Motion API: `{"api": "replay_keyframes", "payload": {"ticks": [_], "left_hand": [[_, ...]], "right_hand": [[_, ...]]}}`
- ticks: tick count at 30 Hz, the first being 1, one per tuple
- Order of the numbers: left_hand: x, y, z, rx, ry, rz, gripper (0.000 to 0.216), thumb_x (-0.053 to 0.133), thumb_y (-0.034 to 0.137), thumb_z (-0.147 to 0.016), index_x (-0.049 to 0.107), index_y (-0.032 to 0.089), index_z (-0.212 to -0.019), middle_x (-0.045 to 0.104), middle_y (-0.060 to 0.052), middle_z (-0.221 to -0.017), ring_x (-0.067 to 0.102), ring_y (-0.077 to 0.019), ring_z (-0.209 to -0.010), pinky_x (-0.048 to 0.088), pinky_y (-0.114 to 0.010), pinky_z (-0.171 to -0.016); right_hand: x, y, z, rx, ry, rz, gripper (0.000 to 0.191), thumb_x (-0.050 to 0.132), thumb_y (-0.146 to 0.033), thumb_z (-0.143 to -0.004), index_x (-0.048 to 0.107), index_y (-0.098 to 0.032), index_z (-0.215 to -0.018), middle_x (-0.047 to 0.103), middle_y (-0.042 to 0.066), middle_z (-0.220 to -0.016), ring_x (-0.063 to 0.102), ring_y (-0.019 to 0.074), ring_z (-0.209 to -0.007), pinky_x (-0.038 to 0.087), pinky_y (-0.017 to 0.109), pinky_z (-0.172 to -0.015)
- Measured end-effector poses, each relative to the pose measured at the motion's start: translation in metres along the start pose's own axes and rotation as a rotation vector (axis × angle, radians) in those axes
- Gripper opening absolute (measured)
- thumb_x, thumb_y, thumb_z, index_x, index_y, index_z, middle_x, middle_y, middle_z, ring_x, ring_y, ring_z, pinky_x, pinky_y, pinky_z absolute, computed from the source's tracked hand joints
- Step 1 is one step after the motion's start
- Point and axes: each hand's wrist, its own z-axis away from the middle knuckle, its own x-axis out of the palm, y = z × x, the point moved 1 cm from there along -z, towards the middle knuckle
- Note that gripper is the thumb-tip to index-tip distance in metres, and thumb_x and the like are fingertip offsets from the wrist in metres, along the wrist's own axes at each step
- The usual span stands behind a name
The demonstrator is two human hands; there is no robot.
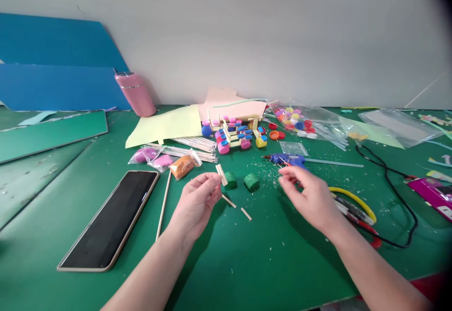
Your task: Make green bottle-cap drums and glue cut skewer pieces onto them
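My left hand (200,198) is closed, pinching short pale wooden sticks (221,174) between thumb and fingers. Just behind the sticks sits a green bottle-cap-like disc (230,180), and a second green disc (251,182) stands to its right. Two thin stick pieces (246,214) lie on the table below them. My right hand (305,193) hovers in front of a blue glue gun (287,159), its thumb and fingers apart and curved. Whether the fingertips touch the gun cannot be made out. A clear glue stick (334,163) extends from the gun's back.
Small stick-and-cap models (233,137) stand at the back, beside a bag of coloured caps (298,120). A phone (109,221) and clay packets (181,166) lie left. Pliers (353,210) and a black cable (411,207) are right. A pink tumbler (136,93) stands behind.
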Motion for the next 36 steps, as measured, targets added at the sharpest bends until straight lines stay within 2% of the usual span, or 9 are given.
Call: {"api": "replay_keyframes", "payload": {"ticks": [2,5,9,14,20,25,28,31,36], "left_hand": [[0.0,0.0,0.0,0.006,0.014,-0.004,0.011,0.071,0.017,-0.068,0.064,0.011,-0.063,0.051,0.004,-0.052,0.041,-0.0046,-0.048,0.036,-0.017,-0.05],[0.0,0.0,0.0,0.019,0.034,-0.01,0.012,0.072,0.018,-0.067,0.063,0.011,-0.063,0.051,0.004,-0.051,0.04,-0.0045,-0.047,0.036,-0.017,-0.048],[0.0,0.001,-0.001,0.04,0.071,-0.012,0.013,0.072,0.019,-0.065,0.063,0.012,-0.062,0.047,0.006,-0.048,0.038,-0.0033,-0.044,0.032,-0.015,-0.045],[-0.001,0.001,-0.002,0.05,0.1,-0.018,0.014,0.072,0.02,-0.064,0.062,0.012,-0.061,0.045,0.006,-0.046,0.035,-0.0026,-0.043,0.029,-0.014,-0.044],[-0.001,0.001,-0.002,0.051,0.124,-0.033,0.014,0.072,0.019,-0.065,0.06,0.012,-0.06,0.046,0.006,-0.047,0.035,-0.0027,-0.044,0.028,-0.014,-0.044],[0.001,-0.001,0.0,0.029,0.099,-0.061,0.015,0.072,0.02,-0.066,0.06,0.012,-0.06,0.046,0.006,-0.048,0.034,-0.0034,-0.045,0.026,-0.015,-0.045],[0.003,-0.005,0.003,-0.018,0.05,-0.094,0.016,0.071,0.021,-0.068,0.06,0.013,-0.06,0.046,0.006,-0.047,0.034,-0.0044,-0.046,0.026,-0.016,-0.046],[0.007,-0.01,0.007,-0.102,-0.027,-0.148,0.017,0.069,0.024,-0.07,0.06,0.014,-0.061,0.044,0.006,-0.047,0.034,-0.0054,-0.047,0.026,-0.018,-0.048],[0.01,-0.015,0.009,-0.226,-0.096,-0.245,0.019,0.069,0.027,-0.07,0.058,0.014,-0.062,0.046,0.005,-0.052,0.035,-0.0072,-0.052,0.027,-0.021,-0.052]], "right_hand": [[0.011,-0.028,0.005,-0.156,-0.177,-0.038,0.014,0.046,-0.022,-0.088,0.057,-0.019,-0.095,0.066,0.004,-0.086,0.061,0.0161,-0.076,0.048,0.025,-0.067],[0.032,-0.062,0.005,-0.32,-0.338,0.078,0.012,0.046,-0.017,-0.088,0.058,-0.018,-0.092,0.065,0.004,-0.086,0.061,0.0177,-0.08,0.047,0.026,-0.069],[0.054,-0.091,-0.004,-0.356,-0.406,0.176,0.011,0.051,-0.012,-0.083,0.061,-0.014,-0.085,0.065,0.009,-0.08,0.062,0.0223,-0.075,0.048,0.03,-0.064],[0.061,-0.107,-0.013,-0.342,-0.49,0.257,0.018,0.051,0.003,-0.073,0.064,-0.009,-0.076,0.065,0.013,-0.072,0.064,0.0235,-0.067,0.047,0.028,-0.054],[0.05,-0.101,-0.014,-0.352,-0.552,0.195,0.014,0.054,0.001,-0.069,0.064,-0.009,-0.072,0.066,0.013,-0.068,0.064,0.0237,-0.063,0.044,0.027,-0.051],[0.031,-0.078,-0.016,-0.304,-0.519,-0.002,0.01,0.051,-0.009,-0.077,0.058,-0.016,-0.076,0.063,0.001,-0.069,0.059,0.0127,-0.06,0.042,0.02,-0.053],[0.021,-0.061,-0.017,-0.134,-0.508,-0.347,0.009,0.046,-0.017,-0.086,0.054,-0.018,-0.08,0.058,-0.003,-0.067,0.054,0.008,-0.057,0.041,0.016,-0.051],[0.018,-0.045,-0.016,0.112,-0.528,-0.77,0.011,0.051,-0.025,-0.085,0.055,-0.016,-0.079,0.055,-0.002,-0.066,0.05,0.0076,-0.055,0.042,0.017,-0.051],[0.023,-0.03,-0.011,0.276,-0.599,-1.013,0.018,0.058,-0.032,-0.082,0.058,-0.014,-0.076,0.06,0.0,-0.068,0.05,0.0062,-0.05,0.043,0.018,-0.05]]}}
